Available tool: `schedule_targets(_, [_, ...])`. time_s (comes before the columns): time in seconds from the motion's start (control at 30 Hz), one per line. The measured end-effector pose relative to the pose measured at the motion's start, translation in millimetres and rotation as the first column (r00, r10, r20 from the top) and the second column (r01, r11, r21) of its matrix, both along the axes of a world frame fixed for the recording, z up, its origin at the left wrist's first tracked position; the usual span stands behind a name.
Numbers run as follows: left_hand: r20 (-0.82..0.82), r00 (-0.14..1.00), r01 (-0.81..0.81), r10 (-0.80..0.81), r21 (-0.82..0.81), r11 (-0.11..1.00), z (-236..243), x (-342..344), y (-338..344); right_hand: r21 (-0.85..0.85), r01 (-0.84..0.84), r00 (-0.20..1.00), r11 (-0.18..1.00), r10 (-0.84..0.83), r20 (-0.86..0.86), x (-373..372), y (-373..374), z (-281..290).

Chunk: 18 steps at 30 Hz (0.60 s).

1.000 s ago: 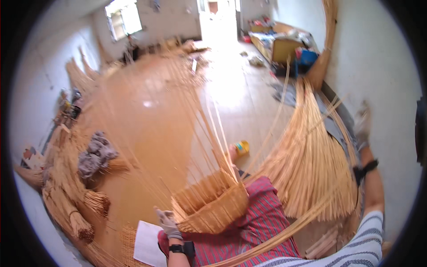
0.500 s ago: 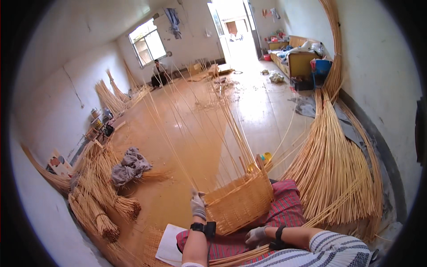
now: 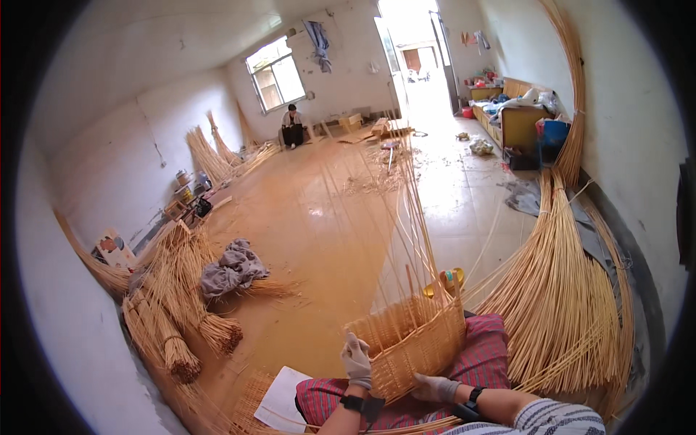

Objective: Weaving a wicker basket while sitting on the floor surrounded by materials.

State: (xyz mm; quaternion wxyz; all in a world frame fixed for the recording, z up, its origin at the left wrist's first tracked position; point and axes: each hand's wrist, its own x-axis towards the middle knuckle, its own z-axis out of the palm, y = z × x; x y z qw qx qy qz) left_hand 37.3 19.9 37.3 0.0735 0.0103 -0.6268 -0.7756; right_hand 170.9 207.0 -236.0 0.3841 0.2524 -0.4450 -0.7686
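If the wicker basket (image 3: pixel 417 353) is loosely braced by left hand (image 3: pixel 357 362) (eight o'clock, fingers bent) and right hand (image 3: pixel 436 388) (five), both pinches unclear, tipping is risked.

I see rough, matt wicker in the basket (image 3: pixel 420 351) by the left hand (image 3: pixel 357 361) and right hand (image 3: pixel 435 388); both gloves (image 3: pixel 360 373) look like matt fabric. Beneath them lies a dull cloth (image 3: pixel 484 355), to their left smooth paper (image 3: pixel 281 397), ahead a glossy floor (image 3: pixel 464 214).
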Motion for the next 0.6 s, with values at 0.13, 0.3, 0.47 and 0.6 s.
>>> schedule_targets(0.13, [-0.024,0.998,0.065,-0.063,0.064,0.996,25,32,-4,0.748,0.281,0.928,0.601,0.029,-0.371,-12,-1,44])
schedule_targets(0.3, [-0.248,0.907,0.325,-0.340,-0.099,0.941,48,47,39,0.743,0.667,0.745,-0.052,0.044,-0.665,-27,-15,126])
schedule_targets(0.47, [0.003,0.903,0.354,-0.430,-0.573,0.739,68,36,91,0.866,0.472,0.873,0.163,0.048,-0.485,-28,11,82])
schedule_targets(0.6, [0.055,0.900,0.337,-0.432,-0.717,0.610,55,19,100,0.854,0.520,0.837,0.009,0.193,-0.512,-36,27,17])
